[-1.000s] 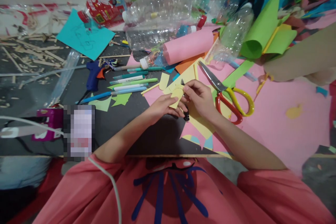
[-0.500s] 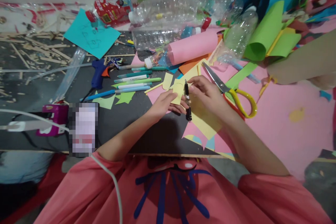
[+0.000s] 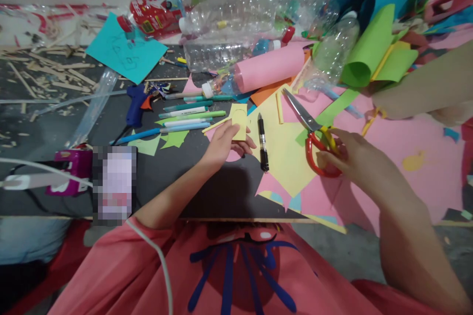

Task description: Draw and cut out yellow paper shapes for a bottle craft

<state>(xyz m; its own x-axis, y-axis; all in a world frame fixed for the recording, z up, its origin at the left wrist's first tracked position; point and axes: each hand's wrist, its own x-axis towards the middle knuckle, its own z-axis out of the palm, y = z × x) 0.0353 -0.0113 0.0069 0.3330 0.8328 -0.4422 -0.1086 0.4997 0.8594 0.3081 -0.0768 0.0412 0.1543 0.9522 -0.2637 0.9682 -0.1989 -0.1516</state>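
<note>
My left hand (image 3: pixel 222 144) pinches a small yellow paper piece (image 3: pixel 240 115) that bears a faint curved line. To the right, my right hand (image 3: pixel 356 160) has its thumb and fingers on the handles of a pair of scissors (image 3: pixel 301 110). One handle loop is red and the other yellow; the blades point away to the upper left. Between my hands a black pen (image 3: pixel 262 142) lies at the left edge of a larger yellow sheet (image 3: pixel 291 167). Under the scissors are pink and green paper scraps.
Several markers (image 3: pixel 186 114) and a blue glue gun (image 3: pixel 136 103) lie left of my left hand. A phone (image 3: pixel 117 182) is near the front edge. Plastic bottles (image 3: pixel 218 54) and a pink paper roll (image 3: pixel 273 66) stretch across the back. Another person's arm (image 3: pixel 424 86) reaches in from the right.
My right hand has moved right, away from the pen, and taken hold of the scissors' handles. The left hand has shifted slightly left with the yellow paper piece, now held more upright.
</note>
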